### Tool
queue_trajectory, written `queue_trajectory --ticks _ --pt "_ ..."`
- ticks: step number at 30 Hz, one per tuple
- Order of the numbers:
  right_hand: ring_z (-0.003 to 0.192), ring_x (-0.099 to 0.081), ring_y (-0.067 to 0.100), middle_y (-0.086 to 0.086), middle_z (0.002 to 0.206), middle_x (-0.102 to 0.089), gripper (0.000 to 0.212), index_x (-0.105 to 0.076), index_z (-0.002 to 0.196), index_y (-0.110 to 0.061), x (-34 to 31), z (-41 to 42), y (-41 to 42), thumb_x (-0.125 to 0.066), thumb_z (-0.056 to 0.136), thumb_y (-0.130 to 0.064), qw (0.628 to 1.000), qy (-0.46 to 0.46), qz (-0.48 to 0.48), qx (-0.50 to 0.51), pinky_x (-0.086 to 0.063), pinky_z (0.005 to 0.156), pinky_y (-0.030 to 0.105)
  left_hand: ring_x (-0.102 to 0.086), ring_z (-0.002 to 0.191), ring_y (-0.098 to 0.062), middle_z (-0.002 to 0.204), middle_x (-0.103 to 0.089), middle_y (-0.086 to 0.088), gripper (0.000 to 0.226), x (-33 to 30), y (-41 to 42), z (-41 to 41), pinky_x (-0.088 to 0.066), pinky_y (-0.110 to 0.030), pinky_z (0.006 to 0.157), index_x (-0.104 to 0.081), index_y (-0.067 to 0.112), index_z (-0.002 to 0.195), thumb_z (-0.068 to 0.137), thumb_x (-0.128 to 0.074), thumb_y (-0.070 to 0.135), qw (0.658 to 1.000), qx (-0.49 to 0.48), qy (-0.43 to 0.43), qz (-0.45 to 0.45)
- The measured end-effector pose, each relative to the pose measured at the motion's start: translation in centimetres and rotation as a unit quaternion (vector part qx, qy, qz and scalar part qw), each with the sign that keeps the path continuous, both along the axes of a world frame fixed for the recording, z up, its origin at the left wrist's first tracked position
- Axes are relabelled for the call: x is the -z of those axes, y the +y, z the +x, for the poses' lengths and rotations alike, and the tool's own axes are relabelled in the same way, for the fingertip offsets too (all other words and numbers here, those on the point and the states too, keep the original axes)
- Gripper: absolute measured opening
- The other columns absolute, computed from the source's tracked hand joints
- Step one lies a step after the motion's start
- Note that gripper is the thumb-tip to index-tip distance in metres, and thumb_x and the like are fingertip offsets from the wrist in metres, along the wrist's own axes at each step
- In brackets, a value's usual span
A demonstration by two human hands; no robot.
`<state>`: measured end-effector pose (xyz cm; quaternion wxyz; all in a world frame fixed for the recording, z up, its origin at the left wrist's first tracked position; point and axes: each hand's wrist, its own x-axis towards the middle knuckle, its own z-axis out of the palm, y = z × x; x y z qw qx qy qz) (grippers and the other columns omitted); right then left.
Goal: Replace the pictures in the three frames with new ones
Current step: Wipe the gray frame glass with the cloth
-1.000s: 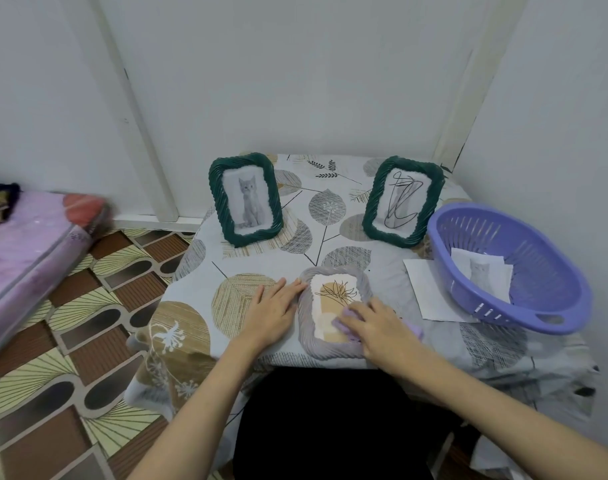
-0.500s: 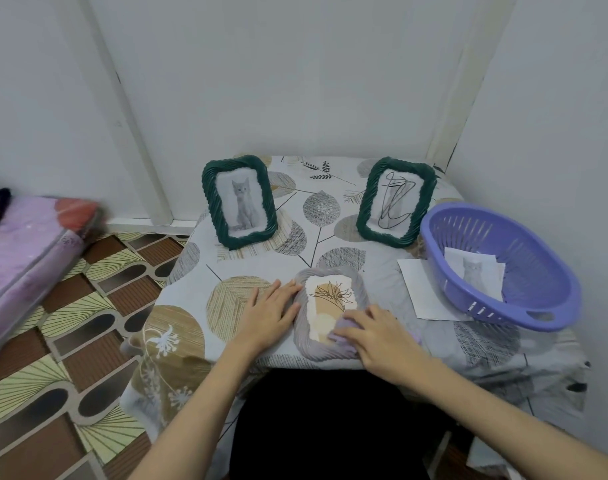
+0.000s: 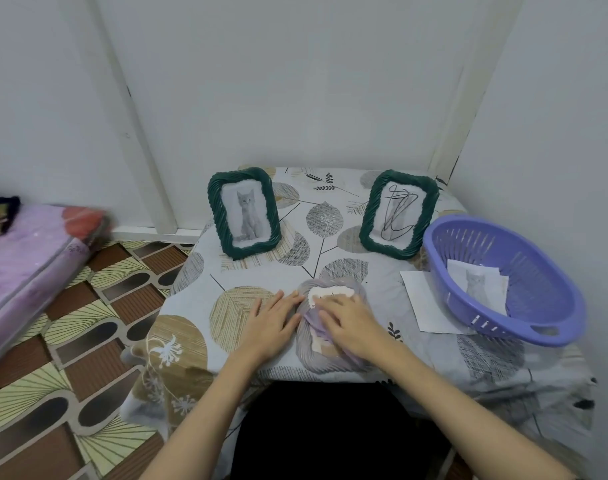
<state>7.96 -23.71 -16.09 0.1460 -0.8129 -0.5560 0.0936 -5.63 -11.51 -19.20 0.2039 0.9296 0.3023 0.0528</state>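
At the table's near edge, at 6 o'clock from the two upright green frames, the grey frame [image 3: 330, 327] lies flat with its long axis running toward 12, and both hands are on it. The right hand [image 3: 351, 322] lies over its middle, fingers fairly straight and pointing toward 11, pressing what looks like a lilac cloth onto the picture; whether it pinches the cloth I cannot tell. The left hand [image 3: 271, 323], flat and spread, rests against the frame's 9 o'clock edge, likely steadying it.
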Motion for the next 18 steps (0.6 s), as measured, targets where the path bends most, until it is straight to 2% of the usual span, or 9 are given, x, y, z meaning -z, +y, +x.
queue_trajectory --ticks 2,4,6,7,9,10,12,15,18 --pt "0.115 -0.041 0.029 0.008 0.127 -0.050 0.049 -0.049 0.128 -0.018 -1.0 1.1 -1.1 -0.037 0.091 -0.048 0.996 -0.041 -0.010 0.081 -0.033 0.098 0.037 -0.012 0.144 -0.006 0.152 -0.023 0.018 0.050 -0.1 -0.1 0.0 -0.001 -0.039 0.118 -0.025 0.038 0.141 0.092 -0.020 0.049 1.000 -0.002 -0.002 0.002" --pt "0.096 -0.047 0.027 0.007 0.091 -0.057 0.034 -0.063 0.085 -0.016 -2.0 2.1 -1.9 -0.054 0.083 -0.048 0.991 -0.027 -0.046 0.126 -0.038 0.082 0.033 -0.012 0.144 -0.006 0.152 -0.024 0.017 0.046 -0.3 -0.2 -0.1 -0.001 -0.039 0.118 -0.027 0.037 0.141 0.096 -0.025 0.046 1.000 -0.003 -0.007 0.002" --pt "0.069 -0.044 0.021 0.000 0.055 -0.044 0.041 -0.045 0.048 -0.018 -2.8 2.3 -2.1 -0.064 0.076 -0.041 0.985 0.095 -0.059 0.132 -0.034 0.062 0.029 -0.013 0.144 -0.007 0.152 -0.025 0.016 0.043 -0.4 0.0 -0.1 -0.002 -0.038 0.118 -0.029 0.037 0.140 0.097 -0.033 0.040 1.000 0.000 -0.015 -0.019" --pt "0.063 -0.041 0.017 -0.001 0.051 -0.041 0.043 -0.042 0.046 -0.017 -3.0 2.4 -2.1 -0.066 0.075 -0.036 0.980 0.145 -0.051 0.127 -0.032 0.058 0.029 -0.013 0.144 -0.009 0.152 -0.025 0.014 0.043 -0.5 0.2 0.0 -0.002 -0.039 0.118 -0.031 0.035 0.140 0.097 -0.036 0.039 0.999 0.002 -0.020 -0.036" --pt "0.063 -0.045 0.014 0.001 0.060 -0.052 0.024 -0.055 0.057 -0.016 -3.6 2.3 -2.0 -0.068 0.077 -0.024 0.970 0.205 0.015 0.131 -0.034 0.055 0.024 -0.018 0.144 -0.015 0.152 -0.029 0.004 0.045 -0.9 0.1 0.2 -0.009 -0.039 0.118 -0.036 0.025 0.139 0.096 -0.042 0.033 0.991 -0.033 -0.095 -0.086" --pt "0.068 -0.049 0.014 0.003 0.069 -0.058 0.011 -0.063 0.070 -0.014 -3.8 2.1 -2.0 -0.068 0.078 -0.019 0.959 0.236 0.065 0.141 -0.038 0.058 0.022 -0.024 0.142 -0.018 0.150 -0.033 -0.002 0.044 -1.3 -0.4 0.4 -0.015 -0.036 0.117 -0.038 0.018 0.139 0.096 -0.044 0.029 0.975 -0.078 -0.170 -0.125" --pt "0.081 -0.056 0.017 0.006 0.084 -0.063 0.008 -0.064 0.087 -0.007 -4.0 1.3 -1.7 -0.068 0.080 -0.010 0.909 0.351 0.154 0.166 -0.046 0.071 0.024 -0.039 0.130 -0.018 0.141 -0.043 -0.006 0.045 -2.9 -2.0 1.0 -0.027 -0.028 0.110 -0.040 0.009 0.135 0.096 -0.043 0.030 0.909 -0.175 -0.300 -0.232" --pt "0.087 -0.060 0.026 0.012 0.087 -0.063 0.016 -0.057 0.083 -0.010 -3.8 -0.6 -0.9 -0.068 0.078 0.001 0.797 0.526 0.238 0.179 -0.051 0.080 0.035 -0.056 0.112 -0.023 0.122 -0.057 -0.010 0.060 -4.6 -3.6 2.2 -0.045 -0.037 0.099 -0.048 0.002 0.124 0.088 -0.049 0.050 0.822 -0.204 -0.335 -0.412" --pt "0.071 -0.060 0.015 0.008 0.080 -0.062 0.021 -0.058 0.084 -0.011 -3.8 -2.2 -0.1 -0.067 0.077 0.006 0.788 0.554 0.226 0.147 -0.053 0.065 0.022 -0.060 0.096 -0.027 0.106 -0.064 -0.020 0.049 -5.3 -3.4 2.3 -0.047 -0.036 0.077 -0.056 -0.004 0.106 0.088 -0.054 0.041 0.811 -0.224 -0.345 -0.415"
